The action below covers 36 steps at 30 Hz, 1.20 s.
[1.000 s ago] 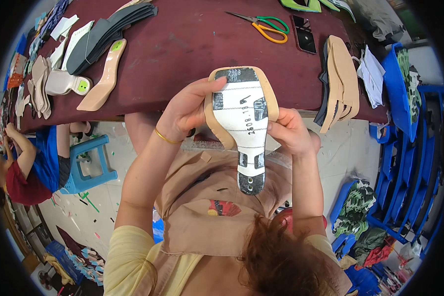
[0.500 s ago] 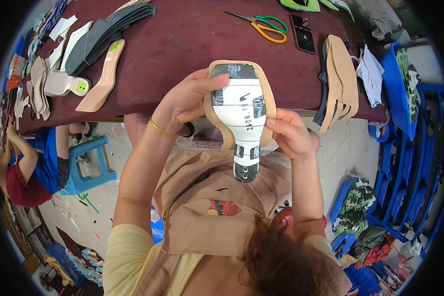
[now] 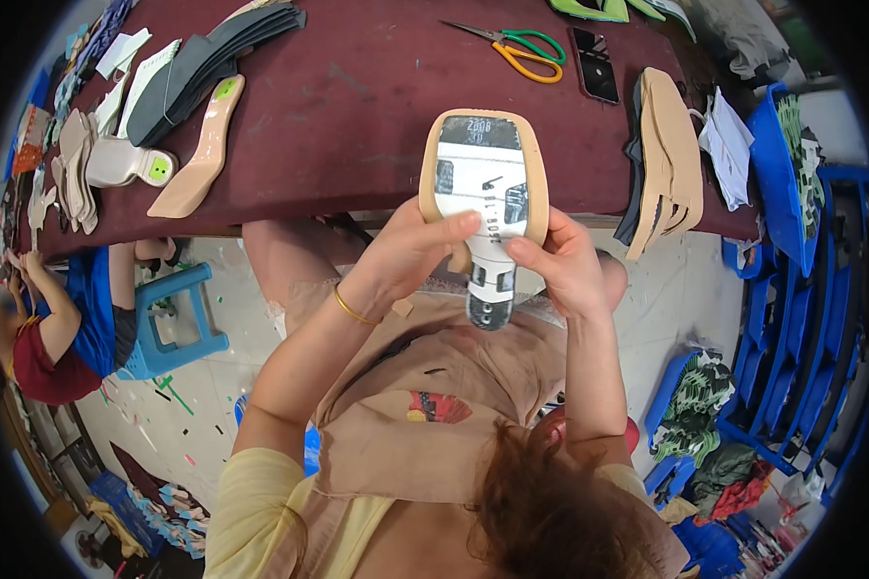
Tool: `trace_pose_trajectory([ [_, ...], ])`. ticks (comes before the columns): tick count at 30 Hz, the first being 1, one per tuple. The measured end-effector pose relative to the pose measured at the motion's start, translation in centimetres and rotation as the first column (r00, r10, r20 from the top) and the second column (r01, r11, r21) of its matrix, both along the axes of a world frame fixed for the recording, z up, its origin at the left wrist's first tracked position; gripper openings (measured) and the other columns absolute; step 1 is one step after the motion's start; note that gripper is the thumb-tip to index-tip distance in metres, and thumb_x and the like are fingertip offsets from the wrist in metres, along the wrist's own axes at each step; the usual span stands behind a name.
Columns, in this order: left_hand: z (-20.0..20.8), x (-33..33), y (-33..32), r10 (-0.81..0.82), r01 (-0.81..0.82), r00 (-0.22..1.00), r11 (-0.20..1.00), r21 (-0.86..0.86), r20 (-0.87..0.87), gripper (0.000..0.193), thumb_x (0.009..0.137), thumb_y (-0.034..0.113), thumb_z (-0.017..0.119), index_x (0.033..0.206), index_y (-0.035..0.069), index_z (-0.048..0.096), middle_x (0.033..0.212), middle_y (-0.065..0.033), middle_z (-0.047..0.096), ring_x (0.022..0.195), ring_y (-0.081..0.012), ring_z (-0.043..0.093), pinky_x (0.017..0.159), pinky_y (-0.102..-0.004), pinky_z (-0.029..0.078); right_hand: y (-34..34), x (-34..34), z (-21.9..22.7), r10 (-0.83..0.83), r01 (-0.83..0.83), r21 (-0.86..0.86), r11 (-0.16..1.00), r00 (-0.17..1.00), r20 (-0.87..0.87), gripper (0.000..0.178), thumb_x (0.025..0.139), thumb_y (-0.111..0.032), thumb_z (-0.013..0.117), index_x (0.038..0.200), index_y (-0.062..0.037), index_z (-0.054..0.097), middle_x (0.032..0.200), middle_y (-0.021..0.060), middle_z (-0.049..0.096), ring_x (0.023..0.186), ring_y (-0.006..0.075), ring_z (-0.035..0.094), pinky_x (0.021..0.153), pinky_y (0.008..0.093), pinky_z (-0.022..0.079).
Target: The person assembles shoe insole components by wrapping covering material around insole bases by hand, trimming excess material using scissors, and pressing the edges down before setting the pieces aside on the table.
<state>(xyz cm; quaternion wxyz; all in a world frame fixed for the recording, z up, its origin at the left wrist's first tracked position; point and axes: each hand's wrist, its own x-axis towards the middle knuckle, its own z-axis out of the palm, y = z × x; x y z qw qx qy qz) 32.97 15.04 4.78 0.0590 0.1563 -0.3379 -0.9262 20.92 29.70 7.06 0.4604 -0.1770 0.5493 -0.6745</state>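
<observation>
Thumbs [image 3: 462, 227] of the left hand [image 3: 410, 251] and right hand [image 3: 567, 270] clamped a white template [image 3: 471, 174] onto a tan piece [image 3: 533, 145], probably keeping layers together, fingertips beneath hidden.

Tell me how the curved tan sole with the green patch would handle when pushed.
The tan sole is probably fairly stiff, as it seems to hold its bend. Its shiny face suggests it might slip, and its curved shape could let it rock.

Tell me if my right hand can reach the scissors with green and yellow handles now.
Probably, if freed: your right hand holds the beige-edged shoe insole, which your left hand also grips. Across the maroon tabletop, nothing appears to block the scissors, though they lie forward.
</observation>
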Motion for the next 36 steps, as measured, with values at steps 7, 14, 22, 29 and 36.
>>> trace_pose_trajectory([
  [7, 0.6, -0.1, -1.4, -0.013, 0.013, 1.0, 0.997, 0.079, 0.005, 0.042, 0.087, 0.017, 0.063, 0.124, 0.001, 0.05, 0.117, -0.0081, 0.059, 0.108, -0.0175, 0.056, 0.095, -0.0363, 0.041, 1.0, -0.9, -0.9, 0.032, -0.032, -0.026, 0.999, 0.999, 0.017, 0.019, 0.091, -0.013, 0.059, 0.1, 0.0027, 0.065, 0.091, 0.005, 0.067, 0.084, 0.009, 0.061, 0.076, 0.0238, 0.048],
  [14, 2.1, -0.3, -1.4, 0.07, -0.065, 0.997, 0.982, -0.178, 0.023, 0.046, 0.078, 0.012, 0.072, 0.118, 0.0, 0.053, 0.111, -0.0081, 0.062, 0.103, -0.0152, 0.058, 0.092, -0.0319, 0.044, -0.8, 0.8, 0.3, -0.009, 0.001, -0.045, 0.999, 0.986, -0.167, 0.028, 0.086, -0.008, 0.065, 0.111, 0.0013, 0.058, 0.102, 0.0052, 0.065, 0.088, 0.0088, 0.059, 0.077, 0.0237, 0.048],
  [22, 3.0, -0.4, 0.2, 0.218, -0.2, 0.976, 0.906, -0.374, 0.007, 0.044, 0.082, 0.018, 0.069, 0.118, 0.0, 0.052, 0.109, -0.0078, 0.062, 0.098, -0.0139, 0.059, 0.083, -0.0283, 0.049, -0.7, 0.0, -0.2, 0.045, -0.047, -0.064, 0.997, 0.999, -0.02, 0.029, 0.082, -0.006, 0.069, 0.108, 0.0005, 0.059, 0.103, 0.006, 0.066, 0.091, 0.01, 0.06, 0.081, 0.0259, 0.048],
  [29, 2.9, 0.8, -0.2, -0.155, 0.171, 0.985, 0.877, -0.449, 0.072, 0.028, 0.097, 0.016, 0.045, 0.121, 0.003, 0.051, 0.113, -0.0066, 0.058, 0.1, -0.012, 0.054, 0.091, -0.0305, 0.042, -0.2, -0.6, 0.3, 0.167, -0.074, -0.25, 0.966, 0.911, 0.376, 0.042, 0.082, -0.013, 0.068, 0.118, 0.0032, 0.053, 0.107, 0.0092, 0.064, 0.094, 0.0146, 0.063, 0.082, 0.0293, 0.049],
  [36, 4.8, 0.0, 1.3, -0.042, -0.152, 0.974, 0.597, -0.788, -0.221, 0.025, 0.098, 0.019, 0.04, 0.111, 0.001, 0.051, 0.101, -0.0137, 0.057, 0.094, -0.0251, 0.056, 0.082, -0.034, 0.045, 0.2, 0.5, 1.6, 0.113, -0.009, -0.215, 0.977, 0.873, 0.474, 0.039, 0.085, -0.013, 0.065, 0.119, 0.0029, 0.053, 0.108, 0.0099, 0.063, 0.098, 0.014, 0.06, 0.084, 0.0284, 0.048],
])
